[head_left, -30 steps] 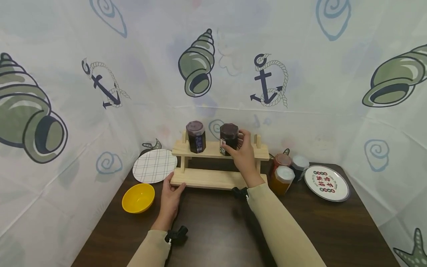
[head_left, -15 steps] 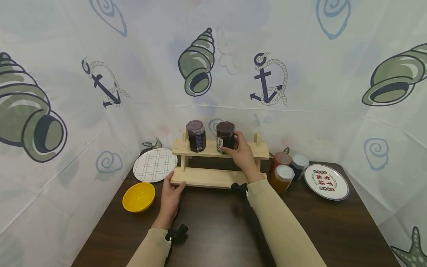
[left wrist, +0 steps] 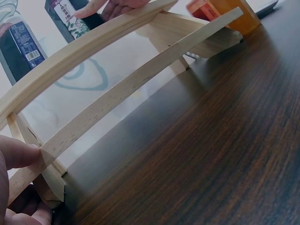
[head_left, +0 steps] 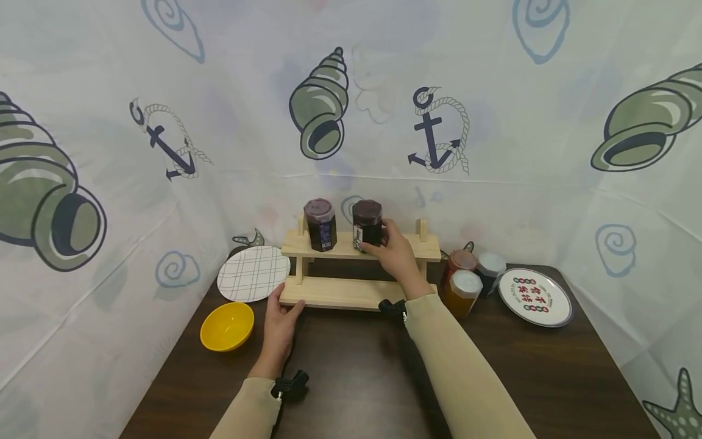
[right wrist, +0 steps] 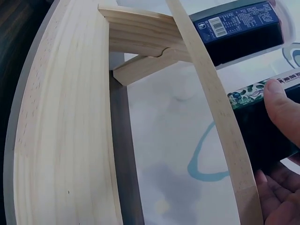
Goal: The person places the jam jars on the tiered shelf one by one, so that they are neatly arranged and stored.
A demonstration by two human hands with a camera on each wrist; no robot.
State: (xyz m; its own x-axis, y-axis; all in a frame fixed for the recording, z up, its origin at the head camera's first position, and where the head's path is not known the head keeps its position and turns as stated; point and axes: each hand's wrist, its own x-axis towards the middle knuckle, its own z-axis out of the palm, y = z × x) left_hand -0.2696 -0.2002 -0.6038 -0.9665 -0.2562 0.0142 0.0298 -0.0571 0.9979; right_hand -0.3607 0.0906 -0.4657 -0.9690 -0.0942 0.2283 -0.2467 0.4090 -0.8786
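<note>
Slid a little leftward along the top shelf, the dark jar (head_left: 367, 225) now stands close beside the other dark jar (head_left: 320, 224).

Her right hand (head_left: 396, 256) curls round the jar's side, thumb on the label, the base apparently set on the upper board of the wooden rack (head_left: 340, 292), which would take its weight. Meanwhile the left hand (head_left: 280, 320) holds the rack's lower left corner, thumb pressed on the front edge, seemingly to stop the light frame from shifting on the table (head_left: 356, 378). To the right of the rack stand three more jars (head_left: 466, 280), beside a printed plate (head_left: 534, 297). On the left lie a checked plate (head_left: 253, 273) and a yellow bowl (head_left: 227, 326).
</note>
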